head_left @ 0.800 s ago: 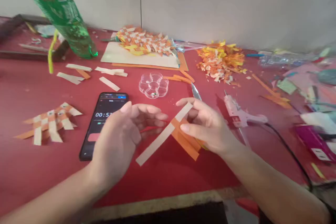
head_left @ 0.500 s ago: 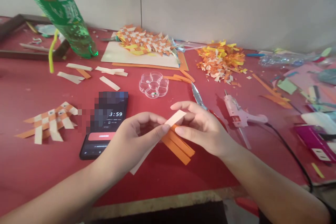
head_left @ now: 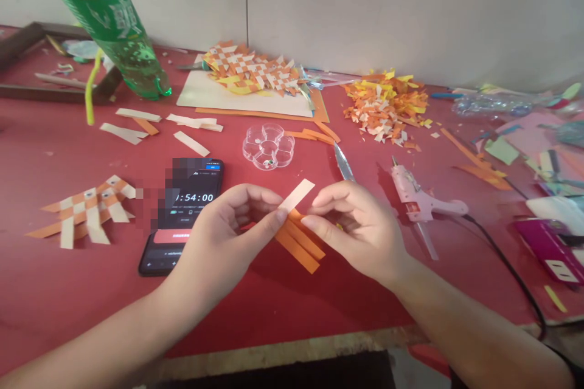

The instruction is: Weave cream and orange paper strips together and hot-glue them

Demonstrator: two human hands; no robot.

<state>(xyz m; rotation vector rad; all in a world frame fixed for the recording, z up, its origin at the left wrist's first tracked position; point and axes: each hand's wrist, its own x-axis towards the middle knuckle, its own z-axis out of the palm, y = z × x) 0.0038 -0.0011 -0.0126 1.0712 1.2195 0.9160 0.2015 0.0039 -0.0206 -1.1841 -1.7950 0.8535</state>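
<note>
My left hand [head_left: 241,219] pinches a cream paper strip [head_left: 297,194] between thumb and fingers, together with folded orange paper strips [head_left: 301,243] that hang down to the right. The cream strip slants up and right past the thumb tip. Close on the right is my right hand [head_left: 353,219], its fingers curved and its thumb apart from the index finger. That thumb's tip is at the edge of the orange strips; whether it touches them I cannot tell. Behind the right hand lie scissors [head_left: 343,164], their handles mostly hidden.
A phone [head_left: 155,252] lies by my left forearm, with a woven paper piece [head_left: 91,209] further left. Beyond are loose cream strips [head_left: 191,144], a clear flower-shaped tray [head_left: 268,146], a paper-scrap pile [head_left: 385,106] and a green bottle [head_left: 114,30]. A corded glue gun [head_left: 413,194] lies right.
The strips have shifted slightly up and left with my left hand. My right fingers have come away from the cream strip. Its lower end no longer shows below my left hand.
</note>
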